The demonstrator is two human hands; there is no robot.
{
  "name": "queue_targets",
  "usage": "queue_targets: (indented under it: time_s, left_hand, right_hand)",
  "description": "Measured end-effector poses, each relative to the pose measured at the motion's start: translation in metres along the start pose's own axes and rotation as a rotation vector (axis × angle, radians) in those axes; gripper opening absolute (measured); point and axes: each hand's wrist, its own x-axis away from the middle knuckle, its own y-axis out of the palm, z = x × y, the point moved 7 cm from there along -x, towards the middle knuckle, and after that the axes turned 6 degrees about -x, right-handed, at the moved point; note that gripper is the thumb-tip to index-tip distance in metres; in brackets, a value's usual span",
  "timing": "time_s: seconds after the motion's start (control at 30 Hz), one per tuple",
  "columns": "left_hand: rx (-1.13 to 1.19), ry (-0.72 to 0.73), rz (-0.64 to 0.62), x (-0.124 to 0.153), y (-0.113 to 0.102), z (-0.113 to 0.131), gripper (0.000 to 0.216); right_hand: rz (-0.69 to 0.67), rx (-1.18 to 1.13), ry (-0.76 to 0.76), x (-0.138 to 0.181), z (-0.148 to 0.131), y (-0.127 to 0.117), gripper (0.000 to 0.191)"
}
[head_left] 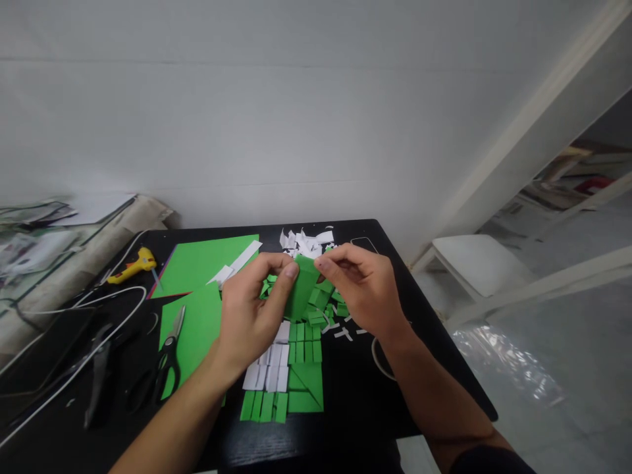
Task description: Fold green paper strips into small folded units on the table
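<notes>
Between my two hands, raised over the table, is a piece of green paper (302, 289). My left hand (257, 309) pinches its left edge between thumb and fingers. At the upper right corner, the thumb and fingertips of my right hand (363, 283) are closed on the same piece. Below lie rows of small folded green pieces (305, 342) and folded white pieces (269, 365), laid side by side. A green square with diagonal lines (305, 388) sits by them. Behind my hands are loose green folded bits (320, 296) and a heap of white paper scraps (309, 243).
Black-handled scissors (170, 355) rest on a green sheet (197, 329) at left. Farther back are a larger green sheet (207, 257), white strips (244, 260) and a yellow glue gun (138, 265). White cable (118, 336) loops across the left side. A white stool (469, 263) stands right of the table.
</notes>
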Motion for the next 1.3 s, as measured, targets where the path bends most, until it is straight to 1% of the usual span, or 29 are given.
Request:
queue_targets:
  time_s: [0.17, 0.27, 0.3, 0.4, 0.47, 0.57, 0.73, 0.9, 1.0, 1.13, 1.23, 1.3]
  left_hand:
    - [0.076, -0.053, 0.003, 0.000, 0.001, -0.007, 0.014]
    - [0.120, -0.082, 0.033, -0.002, 0.000, -0.009, 0.014]
    - [0.135, -0.094, 0.045, -0.003, -0.001, -0.010, 0.014]
    - [0.163, -0.129, 0.072, -0.005, -0.002, -0.011, 0.014]
    - [0.167, -0.141, 0.082, -0.005, -0.002, -0.011, 0.016]
    - [0.157, -0.151, 0.081, -0.006, -0.002, -0.011, 0.019]
    - [0.121, -0.137, 0.057, -0.005, -0.003, -0.009, 0.020]
    - [0.080, -0.101, -0.001, -0.007, -0.002, -0.008, 0.023]
    - [0.139, -0.098, 0.005, -0.008, -0.002, -0.010, 0.014]
    - [0.199, -0.061, -0.013, -0.007, 0.001, -0.008, 0.023]
    - [0.225, -0.071, 0.013, -0.005, 0.002, -0.009, 0.018]
    - [0.271, -0.098, 0.041, -0.005, 0.002, -0.011, 0.017]
  right_hand:
    - [-0.013, -0.003, 0.017, 0.001, 0.000, 0.001, 0.016]
    - [-0.041, 0.001, 0.006, 0.002, -0.001, 0.002, 0.010]
    - [-0.061, -0.007, 0.002, 0.003, -0.002, 0.003, 0.012]
    - [-0.141, -0.038, -0.002, 0.006, -0.001, 0.007, 0.029]
    - [-0.162, -0.031, -0.012, 0.007, 0.000, 0.008, 0.034]
    - [-0.146, -0.008, -0.032, 0.006, 0.002, 0.007, 0.033]
    - [-0.132, -0.019, -0.042, 0.005, 0.003, 0.007, 0.025]
    - [-0.018, -0.024, -0.040, 0.003, 0.001, 0.002, 0.014]
    - [0.003, -0.013, -0.065, 0.001, -0.001, 0.001, 0.009]
    - [-0.004, 0.010, -0.041, 0.001, 0.001, 0.003, 0.008]
    - [-0.018, 0.000, -0.007, 0.002, 0.005, 0.005, 0.008]
    - [-0.025, -0.009, 0.012, 0.003, 0.008, 0.006, 0.013]
